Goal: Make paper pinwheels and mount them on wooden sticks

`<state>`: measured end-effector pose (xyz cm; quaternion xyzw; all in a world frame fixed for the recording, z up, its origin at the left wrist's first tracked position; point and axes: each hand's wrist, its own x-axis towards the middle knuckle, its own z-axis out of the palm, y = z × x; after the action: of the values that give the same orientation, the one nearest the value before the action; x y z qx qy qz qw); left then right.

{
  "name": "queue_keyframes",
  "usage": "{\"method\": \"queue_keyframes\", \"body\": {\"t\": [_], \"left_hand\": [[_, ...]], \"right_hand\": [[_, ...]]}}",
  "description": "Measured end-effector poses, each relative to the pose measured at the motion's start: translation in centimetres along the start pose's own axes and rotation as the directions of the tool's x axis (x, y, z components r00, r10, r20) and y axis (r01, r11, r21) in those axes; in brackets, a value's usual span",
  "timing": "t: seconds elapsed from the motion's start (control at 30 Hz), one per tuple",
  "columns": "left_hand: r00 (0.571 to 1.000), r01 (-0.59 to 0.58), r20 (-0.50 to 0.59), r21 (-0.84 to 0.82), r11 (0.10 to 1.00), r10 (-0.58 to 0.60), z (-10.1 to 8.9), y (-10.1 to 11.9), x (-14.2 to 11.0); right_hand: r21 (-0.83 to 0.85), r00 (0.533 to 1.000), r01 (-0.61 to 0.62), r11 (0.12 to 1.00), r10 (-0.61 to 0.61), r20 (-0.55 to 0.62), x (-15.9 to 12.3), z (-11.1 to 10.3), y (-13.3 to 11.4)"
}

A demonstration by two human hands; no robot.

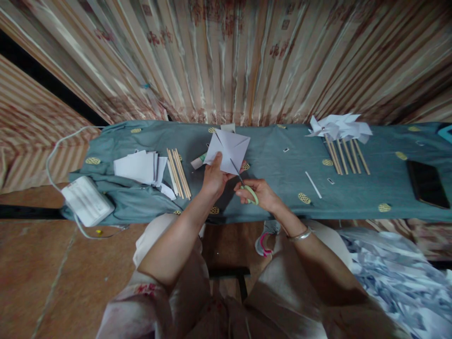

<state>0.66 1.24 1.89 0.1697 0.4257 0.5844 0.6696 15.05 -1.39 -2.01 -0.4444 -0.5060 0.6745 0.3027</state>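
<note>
My left hand (214, 177) pinches a white square sheet of paper (229, 147) by its near-left side, thumb on top. Slits run inward from the sheet's corners towards its middle. In my right hand (259, 193) is a pair of scissors (250, 192) with light green handles, its blades at the near corner of the paper. Under and behind the sheet, a small box or strip (198, 162) with a green part shows only partly. Left of my hands lie several wooden sticks (179, 174) and a stack of cut white paper (137, 168).
Several white paper pinwheels (341, 128) on sticks lie at the right back of the cloth-covered table (282, 207). A phone (428, 183) rests at the far right, a white power strip (87, 201) at the left edge. A thin white strip (313, 184) lies nearer. Behind hangs a curtain (226, 61).
</note>
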Motion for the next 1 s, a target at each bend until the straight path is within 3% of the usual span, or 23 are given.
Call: {"method": "queue_keyframes", "body": {"t": [1.0], "left_hand": [[1.0,-0.01,0.018,0.062,0.998,0.009,0.1,-0.25,-0.35]], "right_hand": [[-0.02,0.999,0.038,0.999,-0.038,-0.014,0.1,0.13,-0.06]]}}
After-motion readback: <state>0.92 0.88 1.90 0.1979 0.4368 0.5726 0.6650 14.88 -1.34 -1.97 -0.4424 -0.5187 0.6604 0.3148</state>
